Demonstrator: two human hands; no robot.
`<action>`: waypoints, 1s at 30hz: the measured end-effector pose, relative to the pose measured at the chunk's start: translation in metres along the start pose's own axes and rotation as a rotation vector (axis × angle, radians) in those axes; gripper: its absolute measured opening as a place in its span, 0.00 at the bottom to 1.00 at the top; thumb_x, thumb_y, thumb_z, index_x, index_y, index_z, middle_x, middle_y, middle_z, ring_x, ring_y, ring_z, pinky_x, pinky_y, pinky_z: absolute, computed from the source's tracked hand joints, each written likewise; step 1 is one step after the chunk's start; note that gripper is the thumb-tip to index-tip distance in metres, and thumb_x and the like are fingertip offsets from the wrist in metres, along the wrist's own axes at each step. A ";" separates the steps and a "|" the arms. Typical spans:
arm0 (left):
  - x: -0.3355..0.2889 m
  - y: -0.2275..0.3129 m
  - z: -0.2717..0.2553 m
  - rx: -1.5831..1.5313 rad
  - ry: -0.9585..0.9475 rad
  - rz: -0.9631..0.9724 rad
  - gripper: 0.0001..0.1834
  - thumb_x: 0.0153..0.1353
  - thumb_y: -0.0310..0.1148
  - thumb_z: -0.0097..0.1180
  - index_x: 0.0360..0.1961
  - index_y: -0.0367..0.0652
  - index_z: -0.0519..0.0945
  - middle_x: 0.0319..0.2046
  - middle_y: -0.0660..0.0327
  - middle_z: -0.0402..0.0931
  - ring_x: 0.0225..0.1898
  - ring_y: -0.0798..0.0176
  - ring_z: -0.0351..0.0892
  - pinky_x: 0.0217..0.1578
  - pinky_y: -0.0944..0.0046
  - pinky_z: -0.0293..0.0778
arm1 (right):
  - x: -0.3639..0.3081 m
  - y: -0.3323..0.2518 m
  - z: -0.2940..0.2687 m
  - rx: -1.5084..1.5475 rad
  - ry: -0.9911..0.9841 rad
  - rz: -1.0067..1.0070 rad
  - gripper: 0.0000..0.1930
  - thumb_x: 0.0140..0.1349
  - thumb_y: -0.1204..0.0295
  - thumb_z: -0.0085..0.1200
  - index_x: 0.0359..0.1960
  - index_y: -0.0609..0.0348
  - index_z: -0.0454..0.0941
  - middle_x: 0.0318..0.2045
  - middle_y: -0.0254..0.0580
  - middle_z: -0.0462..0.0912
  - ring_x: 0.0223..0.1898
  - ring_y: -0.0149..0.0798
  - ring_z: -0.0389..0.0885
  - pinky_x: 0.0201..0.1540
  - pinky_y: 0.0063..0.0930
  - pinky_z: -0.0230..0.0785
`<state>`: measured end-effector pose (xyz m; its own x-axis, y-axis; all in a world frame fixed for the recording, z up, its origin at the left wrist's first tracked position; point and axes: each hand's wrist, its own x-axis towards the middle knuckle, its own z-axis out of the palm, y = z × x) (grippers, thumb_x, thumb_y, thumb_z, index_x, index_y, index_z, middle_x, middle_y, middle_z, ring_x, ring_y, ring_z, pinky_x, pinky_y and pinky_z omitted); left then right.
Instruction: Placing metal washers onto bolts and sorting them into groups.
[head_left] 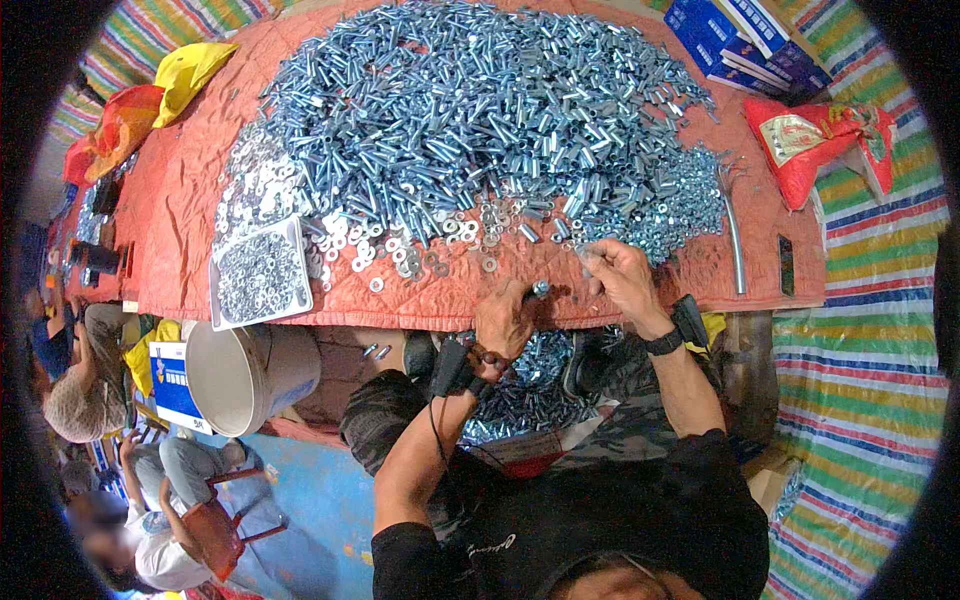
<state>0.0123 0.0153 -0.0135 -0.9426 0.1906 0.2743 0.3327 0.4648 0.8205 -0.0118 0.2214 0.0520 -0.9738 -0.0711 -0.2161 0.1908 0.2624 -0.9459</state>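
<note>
My left hand [503, 322] is closed around a bolt [541, 287] at the front edge of the red cloth-covered table [180, 220]; its metal end sticks out past the fingers. To its right, my right hand [622, 282] is raised with thumb and forefinger pinched, close to the small hex nuts [660, 232]; what it holds, if anything, is too small to make out. Loose flat washers [376, 285] lie left of my hands. A white tray [305, 262] holds many small rings. Beyond spreads a big heap of zinc-coloured metal sleeves [480, 110].
Finished-looking bolts [530, 410] lie piled below the table edge between my legs. A pale bucket [250, 380] and a blue-white box [175, 385] stand at left. A metal rod [737, 240] and red bag [790, 150] lie at right. Other people [175, 510] sit at left.
</note>
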 end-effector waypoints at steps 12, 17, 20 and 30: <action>-0.002 0.014 -0.016 0.074 -0.329 0.076 0.15 0.51 0.26 0.54 0.42 0.45 0.80 0.35 0.50 0.77 0.35 0.42 0.79 0.34 0.49 0.75 | 0.027 -0.009 0.036 -0.223 0.020 -0.107 0.10 0.60 0.70 0.57 0.38 0.65 0.82 0.29 0.38 0.85 0.26 0.28 0.80 0.33 0.26 0.73; -0.011 0.016 -0.029 0.052 -0.493 -0.032 0.14 0.53 0.27 0.53 0.43 0.44 0.80 0.41 0.50 0.79 0.37 0.44 0.80 0.36 0.50 0.77 | 0.060 -0.023 0.086 -0.381 0.010 -0.309 0.10 0.58 0.68 0.57 0.37 0.61 0.83 0.34 0.48 0.85 0.34 0.45 0.85 0.39 0.34 0.75; -0.024 0.011 -0.042 0.110 -0.422 -0.070 0.14 0.53 0.26 0.53 0.42 0.44 0.80 0.40 0.51 0.78 0.38 0.43 0.80 0.37 0.50 0.76 | 0.082 -0.028 0.124 -0.446 0.007 -0.356 0.11 0.57 0.67 0.56 0.35 0.61 0.83 0.31 0.51 0.83 0.33 0.52 0.82 0.38 0.40 0.74; -0.022 0.004 -0.080 0.143 -0.086 -0.123 0.12 0.50 0.27 0.58 0.39 0.44 0.76 0.34 0.48 0.76 0.31 0.39 0.78 0.30 0.46 0.74 | 0.110 -0.031 0.160 -0.884 0.115 -0.475 0.13 0.51 0.66 0.61 0.35 0.62 0.80 0.33 0.52 0.80 0.34 0.56 0.79 0.37 0.48 0.69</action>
<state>0.0316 -0.0559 0.0238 -0.9724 0.1954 0.1272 0.2217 0.6060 0.7639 -0.1047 0.0518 0.0189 -0.9400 -0.2725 0.2052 -0.3346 0.8537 -0.3991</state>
